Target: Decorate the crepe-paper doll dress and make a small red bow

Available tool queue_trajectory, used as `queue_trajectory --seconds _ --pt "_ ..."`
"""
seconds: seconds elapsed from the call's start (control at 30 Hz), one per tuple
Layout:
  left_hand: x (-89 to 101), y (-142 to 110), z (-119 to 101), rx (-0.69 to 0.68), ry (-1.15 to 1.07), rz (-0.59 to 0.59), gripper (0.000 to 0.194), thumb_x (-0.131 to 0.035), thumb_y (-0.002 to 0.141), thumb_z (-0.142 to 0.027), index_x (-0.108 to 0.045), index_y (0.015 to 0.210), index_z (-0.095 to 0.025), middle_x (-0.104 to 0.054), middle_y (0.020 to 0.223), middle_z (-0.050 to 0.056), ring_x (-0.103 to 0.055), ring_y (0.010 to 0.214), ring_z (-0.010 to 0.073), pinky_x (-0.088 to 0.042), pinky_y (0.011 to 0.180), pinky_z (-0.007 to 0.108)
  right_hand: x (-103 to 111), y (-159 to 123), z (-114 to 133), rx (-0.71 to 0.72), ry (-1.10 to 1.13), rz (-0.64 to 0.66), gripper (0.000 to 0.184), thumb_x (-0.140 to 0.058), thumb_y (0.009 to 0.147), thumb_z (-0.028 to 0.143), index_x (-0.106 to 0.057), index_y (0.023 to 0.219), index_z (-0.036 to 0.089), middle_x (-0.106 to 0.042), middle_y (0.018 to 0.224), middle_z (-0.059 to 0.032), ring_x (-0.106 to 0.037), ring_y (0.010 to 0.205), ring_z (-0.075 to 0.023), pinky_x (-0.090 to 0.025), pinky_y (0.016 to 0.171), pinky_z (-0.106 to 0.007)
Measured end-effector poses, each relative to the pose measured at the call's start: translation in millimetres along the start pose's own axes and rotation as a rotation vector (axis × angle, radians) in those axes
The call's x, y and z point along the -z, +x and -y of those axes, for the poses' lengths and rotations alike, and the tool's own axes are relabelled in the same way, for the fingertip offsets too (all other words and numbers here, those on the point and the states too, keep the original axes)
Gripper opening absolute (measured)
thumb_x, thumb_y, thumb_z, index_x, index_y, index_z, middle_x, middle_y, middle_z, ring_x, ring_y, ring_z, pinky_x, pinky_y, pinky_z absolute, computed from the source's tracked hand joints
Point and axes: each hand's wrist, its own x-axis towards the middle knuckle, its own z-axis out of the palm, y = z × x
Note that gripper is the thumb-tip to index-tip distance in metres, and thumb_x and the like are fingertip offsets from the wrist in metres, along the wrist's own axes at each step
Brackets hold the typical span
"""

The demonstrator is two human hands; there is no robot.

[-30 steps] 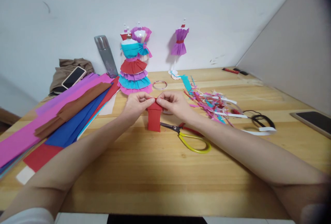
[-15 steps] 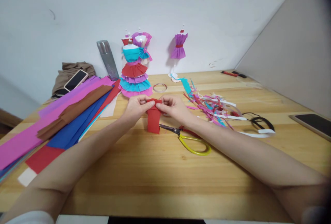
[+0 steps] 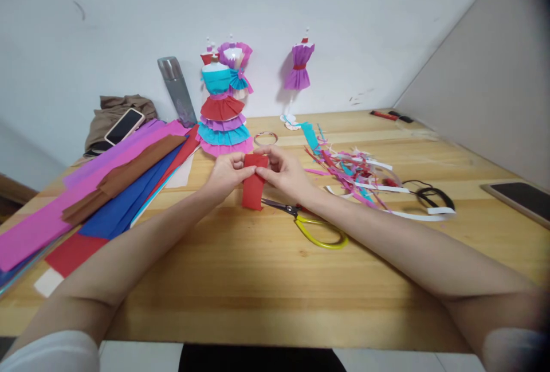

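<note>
Left hand (image 3: 227, 172) closed, pinching the left side of a small red rectangular paper-like strip (image 3: 253, 190) between thumb and fingers. Right hand (image 3: 285, 172) pinched the same strip at its right side, thumb in front. Strip sat mid-table, between the hands, its loose end pointing at the near edge of the pale wooden table (image 3: 240, 286); whether that end touched the wood, cannot tell.

Yellow-handled metal scissors (image 3: 294, 211) lay just right of the strip, under the right forearm, tip beside the loose end, contact unclear. Thin multicoloured ring (image 3: 266, 133) lay beyond the hands. Tangled pile of coloured paper scraps (image 3: 344, 170) spread toward the right edge. Long pink, brown, blue and red paper sheets (image 3: 124, 180) overlapped along the left edge. Near the far edge stood a miniature dress form in tiered blue, red, purple and pink ruffles (image 3: 223, 109).
</note>
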Motion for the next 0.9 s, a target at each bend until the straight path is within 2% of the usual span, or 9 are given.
queue_trajectory --seconds 0.1,0.23,0.4,0.53,0.7,0.9 --pt "-0.5 -0.8 1.2 -0.006 0.026 -0.002 0.036 -0.094 0.061 -0.034 -0.074 0.085 -0.016 -0.078 0.077 0.003 -0.076 0.082 0.0223 -0.061 0.073 0.030 -1.7 0.9 -3.9 0.004 0.091 0.018 0.027 -0.072 0.075 0.029 -0.063 0.101 0.023 -0.074 0.100 -0.0045 -0.071 0.090 -0.0217 -0.057 0.089 -0.039" --pt "-1.0 -2.1 4.1 -0.024 -0.004 0.000 0.038 -0.094 0.062 -0.034 -0.074 0.089 -0.016 -0.080 0.083 0.005 -0.078 0.089 0.0251 -0.062 0.077 0.033 -3.0 0.2 -5.7 -0.035 0.149 0.001 0.030 -0.073 0.075 0.028 -0.062 0.103 0.024 -0.075 0.099 -0.0036 -0.072 0.092 -0.0215 -0.057 0.089 -0.038" --pt "-1.5 -3.0 6.2 -0.028 -0.073 0.006 0.052 -0.095 0.062 -0.037 -0.073 0.103 -0.014 -0.083 0.100 0.012 -0.079 0.099 0.0293 -0.063 0.087 0.040 -3.3 -2.3 -1.8 -0.087 0.119 -0.030 0.034 -0.073 0.075 0.030 -0.061 0.106 0.024 -0.068 0.080 0.0012 -0.065 0.074 -0.0183 -0.052 0.069 -0.032" --pt "-0.8 -3.0 6.1 -0.061 -0.073 0.015 0.062 -0.094 0.063 -0.035 -0.071 0.116 -0.013 -0.082 0.109 0.014 -0.079 0.103 0.0293 -0.063 0.093 0.042 -3.3 -3.9 1.6 -0.114 0.127 -0.042 0.037 -0.072 0.075 0.034 -0.058 0.108 0.025 -0.065 0.077 0.0023 -0.059 0.067 -0.0165 -0.044 0.059 -0.029" --pt "0.8 -0.7 5.5 -0.093 -0.003 -0.002 0.071 -0.091 0.062 -0.023 -0.067 0.128 -0.012 -0.080 0.117 0.014 -0.076 0.110 0.0280 -0.060 0.100 0.042 -4.7 -3.4 -1.0 -0.121 0.191 -0.051 0.037 -0.073 0.071 0.034 -0.057 0.102 0.025 -0.064 0.075 0.0034 -0.059 0.067 -0.0160 -0.041 0.057 -0.028" --pt "-0.7 1.2 5.9 -0.093 -0.042 0.035 0.068 -0.088 0.060 -0.019 -0.068 0.125 -0.012 -0.078 0.119 0.015 -0.075 0.116 0.0302 -0.059 0.104 0.044 -5.4 -3.4 -1.4 -0.159 0.203 -0.032 0.038 -0.075 0.072 0.038 -0.058 0.103 0.025 -0.068 0.080 0.0022 -0.059 0.067 -0.0156 -0.043 0.059 -0.029"
